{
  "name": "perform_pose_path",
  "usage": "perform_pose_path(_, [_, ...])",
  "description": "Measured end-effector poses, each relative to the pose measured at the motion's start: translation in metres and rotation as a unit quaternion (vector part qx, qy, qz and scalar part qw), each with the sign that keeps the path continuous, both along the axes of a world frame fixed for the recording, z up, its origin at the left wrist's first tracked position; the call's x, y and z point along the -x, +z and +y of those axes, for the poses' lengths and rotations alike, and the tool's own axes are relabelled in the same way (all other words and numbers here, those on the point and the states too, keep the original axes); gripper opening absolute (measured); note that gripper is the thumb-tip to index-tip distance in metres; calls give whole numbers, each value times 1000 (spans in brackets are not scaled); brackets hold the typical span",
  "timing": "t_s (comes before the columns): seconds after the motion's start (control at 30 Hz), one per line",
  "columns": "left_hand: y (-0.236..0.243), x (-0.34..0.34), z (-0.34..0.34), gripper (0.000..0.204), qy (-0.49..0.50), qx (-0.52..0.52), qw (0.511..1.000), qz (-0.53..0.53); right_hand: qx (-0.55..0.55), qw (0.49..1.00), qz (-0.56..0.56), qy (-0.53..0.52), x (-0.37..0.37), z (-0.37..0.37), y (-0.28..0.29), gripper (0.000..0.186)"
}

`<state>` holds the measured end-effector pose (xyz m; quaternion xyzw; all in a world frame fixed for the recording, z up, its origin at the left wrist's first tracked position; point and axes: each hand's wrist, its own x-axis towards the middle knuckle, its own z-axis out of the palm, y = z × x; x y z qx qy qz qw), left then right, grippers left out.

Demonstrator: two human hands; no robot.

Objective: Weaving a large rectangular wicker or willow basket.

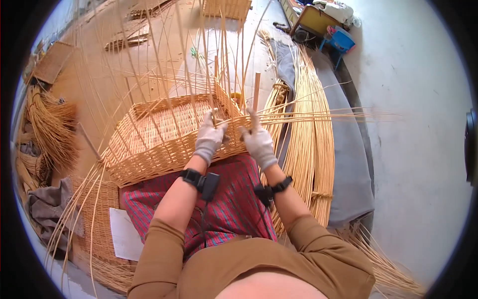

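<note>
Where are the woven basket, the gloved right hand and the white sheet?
Woven basket (pixel 160 158), head view: front wall.
Right hand (pixel 259 143), head view: back of glove.
White sheet (pixel 124 235), head view: its middle.

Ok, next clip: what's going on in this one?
A person has both gloved hands on a partly woven rectangular basket: left hand on the near wall, right hand by its right corner. Upright rods rise above the rim, and loose strands stretch right. The exact finger grip is unclear.

Basket (pixel 154 163) before the lap cloth (pixel 233 199) — reeds (pixel 318 149) right, paper (pixel 124 236) left.
</note>
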<state>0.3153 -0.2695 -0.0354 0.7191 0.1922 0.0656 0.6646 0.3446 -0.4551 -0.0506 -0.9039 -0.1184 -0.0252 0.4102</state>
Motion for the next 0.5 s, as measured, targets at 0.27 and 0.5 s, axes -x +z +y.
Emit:
perform_pose_path(0.27, [-54,245,194,11,325,37,945,10,43,998,-9,-43,-11,36,-4,63])
perform_pose_path(0.5, [-68,317,272,37,323,-267,901,-115,27,735,-68,674,180,246,38,45])
